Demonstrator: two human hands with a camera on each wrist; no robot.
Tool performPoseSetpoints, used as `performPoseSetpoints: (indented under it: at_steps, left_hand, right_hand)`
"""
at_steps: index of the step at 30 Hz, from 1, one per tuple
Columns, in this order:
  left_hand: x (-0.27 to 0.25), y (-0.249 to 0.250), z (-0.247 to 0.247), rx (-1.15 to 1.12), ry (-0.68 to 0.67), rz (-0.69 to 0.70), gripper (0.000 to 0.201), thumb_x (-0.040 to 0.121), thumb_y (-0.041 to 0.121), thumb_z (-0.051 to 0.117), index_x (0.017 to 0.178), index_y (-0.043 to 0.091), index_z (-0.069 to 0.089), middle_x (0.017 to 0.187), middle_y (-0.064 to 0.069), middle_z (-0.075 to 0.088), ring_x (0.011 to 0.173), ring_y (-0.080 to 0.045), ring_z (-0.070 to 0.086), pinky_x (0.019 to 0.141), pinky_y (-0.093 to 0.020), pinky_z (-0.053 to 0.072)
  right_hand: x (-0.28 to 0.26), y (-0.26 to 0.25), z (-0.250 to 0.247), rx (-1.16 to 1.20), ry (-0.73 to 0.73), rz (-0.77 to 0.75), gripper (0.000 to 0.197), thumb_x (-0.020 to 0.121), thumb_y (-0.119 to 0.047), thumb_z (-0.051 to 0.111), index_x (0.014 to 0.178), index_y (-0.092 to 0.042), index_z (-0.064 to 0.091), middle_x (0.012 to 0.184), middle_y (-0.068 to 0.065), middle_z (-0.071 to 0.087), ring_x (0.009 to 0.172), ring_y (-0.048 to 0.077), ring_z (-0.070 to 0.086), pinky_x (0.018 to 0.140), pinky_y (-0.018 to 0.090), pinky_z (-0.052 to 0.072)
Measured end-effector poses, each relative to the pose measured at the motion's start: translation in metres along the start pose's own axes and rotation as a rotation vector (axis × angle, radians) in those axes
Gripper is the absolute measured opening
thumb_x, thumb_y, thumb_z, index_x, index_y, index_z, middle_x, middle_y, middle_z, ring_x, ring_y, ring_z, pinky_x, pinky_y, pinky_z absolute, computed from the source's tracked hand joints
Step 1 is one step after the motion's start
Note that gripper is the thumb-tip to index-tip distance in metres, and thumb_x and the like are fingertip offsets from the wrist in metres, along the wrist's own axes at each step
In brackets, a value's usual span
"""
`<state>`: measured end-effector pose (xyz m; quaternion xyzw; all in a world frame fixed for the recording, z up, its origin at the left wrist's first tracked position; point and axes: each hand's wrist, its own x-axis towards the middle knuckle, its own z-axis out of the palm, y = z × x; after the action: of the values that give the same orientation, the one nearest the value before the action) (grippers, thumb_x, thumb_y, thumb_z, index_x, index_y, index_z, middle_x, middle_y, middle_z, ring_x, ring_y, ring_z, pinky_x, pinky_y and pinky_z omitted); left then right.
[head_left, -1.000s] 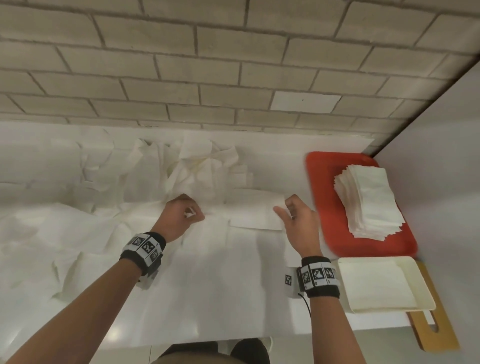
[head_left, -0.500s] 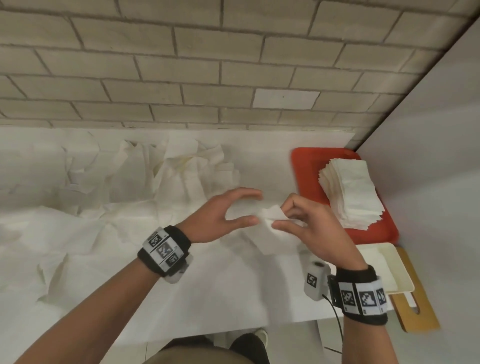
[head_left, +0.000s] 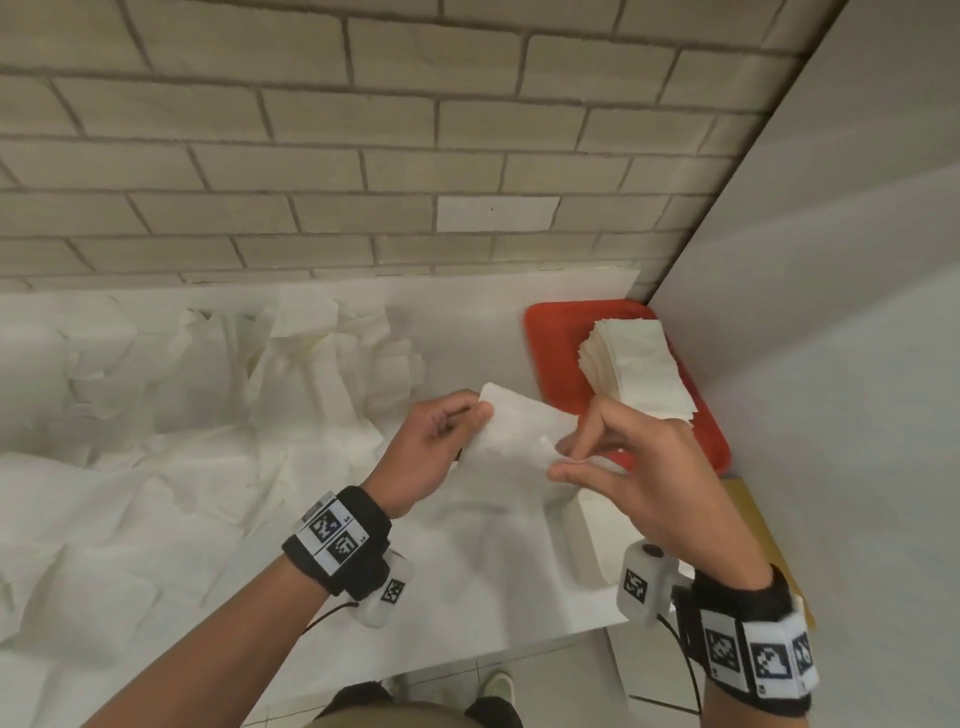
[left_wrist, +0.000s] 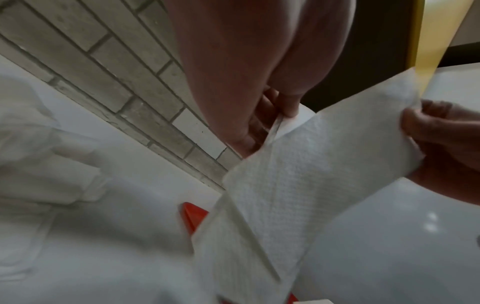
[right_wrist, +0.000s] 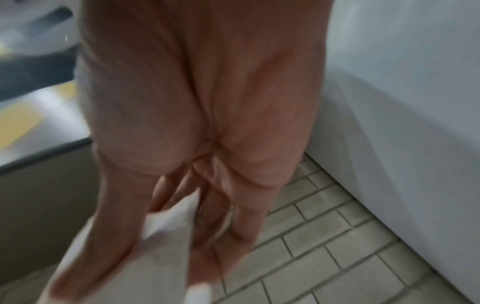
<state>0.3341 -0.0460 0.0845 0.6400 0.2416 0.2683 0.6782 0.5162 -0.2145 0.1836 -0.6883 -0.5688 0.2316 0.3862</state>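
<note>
Both hands pinch one napkin (head_left: 514, 441) held up over the bench's (head_left: 493, 582) right side — left hand (head_left: 431, 452) at its left end, right hand (head_left: 644, 483) at its right — seemingly to stretch it flat for folding. Close by, a stack (head_left: 639, 364) sits on the red tray (head_left: 550, 343) in the far right corner.
</note>
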Motion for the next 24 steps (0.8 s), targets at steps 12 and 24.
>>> performPoseSetpoints:
  at_steps: [12, 24]
  left_hand:
    - [-0.005, 0.028, 0.059, 0.058, 0.003, 0.080, 0.034, 0.115, 0.027, 0.046, 0.096, 0.003, 0.060, 0.075, 0.016, 0.053, 0.069, -0.003, 0.048, 0.066, -0.025, 0.040]
    - [0.004, -0.041, 0.117, 0.352, -0.058, -0.086, 0.033, 0.093, 0.023, 0.084, 0.118, 0.028, 0.063, 0.099, 0.011, 0.077, 0.082, -0.008, 0.072, 0.076, -0.025, 0.058]
  right_hand:
    - [0.013, 0.023, -0.009, -0.242, 0.086, -0.005, 0.017, 0.096, -0.043, 0.080, 0.093, -0.030, 0.068, 0.097, -0.016, 0.072, 0.095, 0.001, 0.065, 0.078, 0.013, 0.045]
    - [-0.067, 0.126, -0.074, -0.172, 0.576, 0.421, 0.022, 0.094, -0.030, 0.083, 0.086, -0.023, 0.064, 0.090, -0.015, 0.073, 0.088, -0.004, 0.069, 0.078, 0.027, 0.056]
